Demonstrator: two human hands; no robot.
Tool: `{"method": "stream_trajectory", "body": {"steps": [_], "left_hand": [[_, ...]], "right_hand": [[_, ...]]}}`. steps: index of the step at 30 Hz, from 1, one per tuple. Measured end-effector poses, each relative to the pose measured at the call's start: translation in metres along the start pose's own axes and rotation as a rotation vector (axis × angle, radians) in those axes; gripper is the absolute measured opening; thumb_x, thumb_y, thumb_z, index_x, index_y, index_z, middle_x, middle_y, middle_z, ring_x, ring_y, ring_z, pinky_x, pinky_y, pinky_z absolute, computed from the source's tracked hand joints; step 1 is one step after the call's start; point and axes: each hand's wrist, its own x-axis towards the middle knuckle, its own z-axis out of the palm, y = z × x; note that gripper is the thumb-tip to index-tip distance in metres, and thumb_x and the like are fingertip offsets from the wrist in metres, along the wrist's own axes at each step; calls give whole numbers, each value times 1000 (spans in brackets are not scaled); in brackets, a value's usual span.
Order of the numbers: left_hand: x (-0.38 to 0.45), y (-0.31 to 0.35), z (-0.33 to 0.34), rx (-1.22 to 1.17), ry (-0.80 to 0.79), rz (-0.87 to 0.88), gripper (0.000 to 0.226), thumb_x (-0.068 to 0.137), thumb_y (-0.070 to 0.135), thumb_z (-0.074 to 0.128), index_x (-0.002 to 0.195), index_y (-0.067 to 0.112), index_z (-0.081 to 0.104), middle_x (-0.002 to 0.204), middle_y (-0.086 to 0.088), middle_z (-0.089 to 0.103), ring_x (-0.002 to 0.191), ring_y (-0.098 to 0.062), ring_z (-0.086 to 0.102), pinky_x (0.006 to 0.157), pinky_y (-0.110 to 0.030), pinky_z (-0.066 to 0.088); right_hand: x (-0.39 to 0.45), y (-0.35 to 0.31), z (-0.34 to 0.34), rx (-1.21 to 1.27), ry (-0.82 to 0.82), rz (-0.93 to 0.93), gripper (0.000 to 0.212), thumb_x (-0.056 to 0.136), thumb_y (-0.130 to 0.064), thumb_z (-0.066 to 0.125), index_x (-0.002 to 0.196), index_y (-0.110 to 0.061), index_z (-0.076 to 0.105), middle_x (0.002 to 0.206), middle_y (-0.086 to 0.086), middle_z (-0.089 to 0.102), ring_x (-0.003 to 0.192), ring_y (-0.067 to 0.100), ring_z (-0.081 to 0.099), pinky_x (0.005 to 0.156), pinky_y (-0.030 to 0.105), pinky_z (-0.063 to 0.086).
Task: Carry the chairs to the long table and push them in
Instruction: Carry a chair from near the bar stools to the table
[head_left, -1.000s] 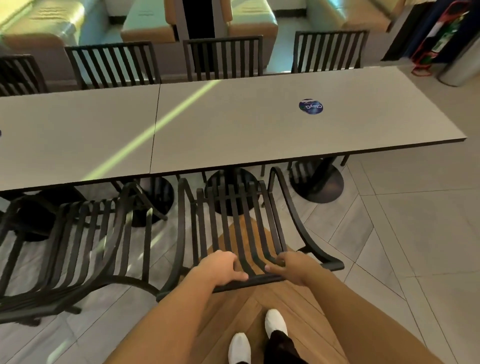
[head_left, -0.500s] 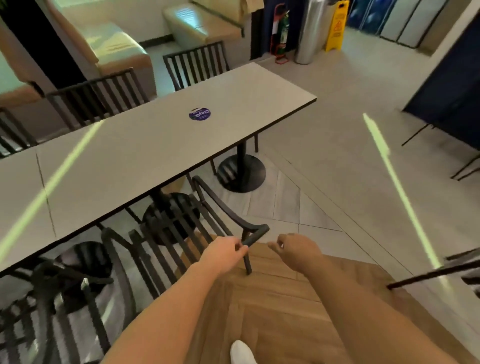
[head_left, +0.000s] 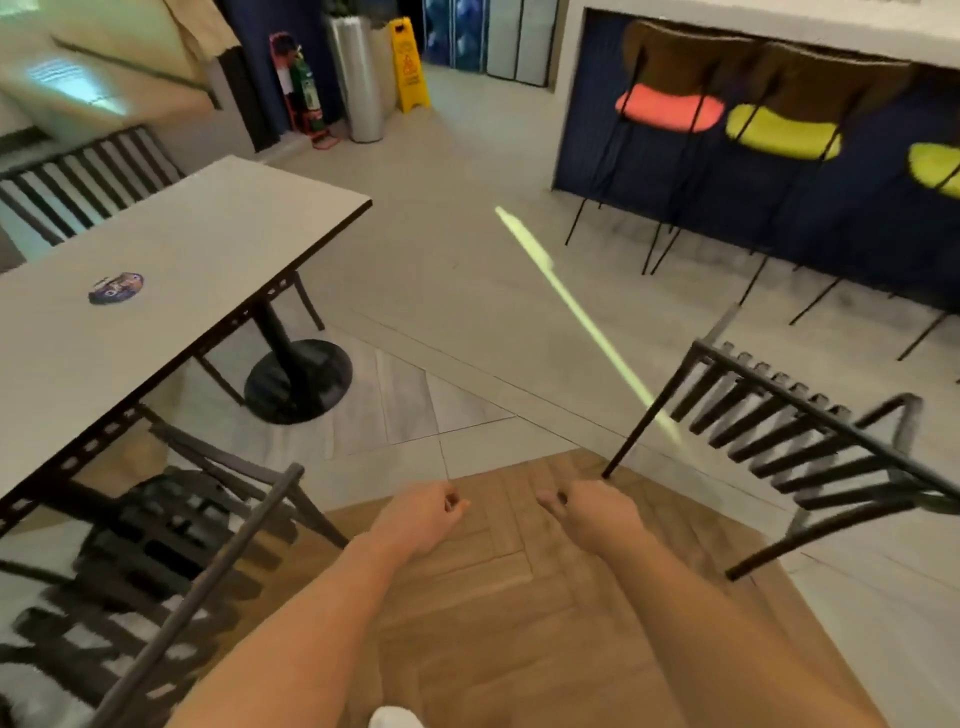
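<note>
Both my left hand and my right hand hung loosely curled over the wood floor and held nothing. The black slatted chair yet to be carried stood to the right of my right hand, the nearer one, with its backrest rail slanting away rightward. The long table lay off beyond my left hand, with a pushed-in chair beside that arm.
</note>
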Motion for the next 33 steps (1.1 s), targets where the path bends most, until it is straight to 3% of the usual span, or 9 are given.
{"method": "stream_trajectory", "body": {"steps": [9,14,21,24,29,33], "left_hand": [[4,173,97,97,-82,122,35,104,45,50,111,17,70,109,-5,73,97,-23,66,81,-34,52],[16,263,137,138,-132,193,36,105,45,49,118,18,70,111,-3,73,101,-22,66,89,-40,55],[66,347,150,153,-160,285,35,105,44,48,122,20,67,113,1,71,99,-17,64,86,-38,54],[105,369,147,167,-167,309,35,104,43,48,124,21,66,114,1,70,100,-17,64,89,-40,55],[197,410,138,217,-159,383,45,104,42,51,144,23,55,136,-5,63,122,-24,59,101,-41,49],[261,441,129,237,-131,432,54,103,41,53,153,27,42,149,-4,48,135,-26,45,109,-45,43]], "right_hand": [[-65,190,-2,39,-31,169,53,101,-66,34,97,-23,65,96,0,66,89,22,61,82,41,53],[-91,290,-13,61,-6,278,49,101,-66,35,92,-25,61,93,-2,65,86,19,62,80,41,55],[-73,390,-44,116,61,376,47,103,-61,36,99,-22,62,95,0,66,85,20,57,73,37,47],[-51,414,-59,157,99,408,46,103,-61,36,104,-23,63,91,-3,64,86,19,60,74,38,52],[-3,452,-93,201,208,465,47,103,-56,43,132,-24,58,128,4,62,116,27,60,89,45,54],[30,479,-112,260,221,515,51,100,-55,50,141,-25,51,137,4,55,125,28,53,95,47,52]]}}
